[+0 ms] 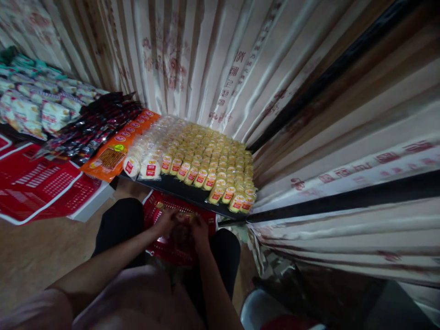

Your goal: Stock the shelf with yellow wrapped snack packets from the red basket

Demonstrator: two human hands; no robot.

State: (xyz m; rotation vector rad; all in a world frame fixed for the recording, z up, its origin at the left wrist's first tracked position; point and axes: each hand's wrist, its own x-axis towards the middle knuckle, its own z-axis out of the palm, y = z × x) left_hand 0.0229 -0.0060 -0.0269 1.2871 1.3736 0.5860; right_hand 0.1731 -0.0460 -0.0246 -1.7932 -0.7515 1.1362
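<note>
My left hand (pixel 166 222) and my right hand (pixel 200 230) are close together in front of my lap, fingers bent inward. Between them is a small yellowish packet (pixel 186 214), gripped by the fingers of both. It is dim there, so its label cannot be read. Below the hands, between my knees, lies a red patterned sheet or bag (pixel 161 251). Just beyond, rows of small yellow wrapped cakes (pixel 206 158) with red-and-white labels stand on a black board (pixel 165 185). White round wrapped cakes (pixel 150 166) stand at the left end of these rows.
An orange snack bag (pixel 112 156) lies left of the cakes, beside a heap of dark shiny packets (pixel 99 121) and white packets (pixel 55 114). A red-and-white printed box (pixel 44 183) is below them. Pleated curtains (pixel 199 59) hang behind; dark bars (pixel 309 96) cross at right.
</note>
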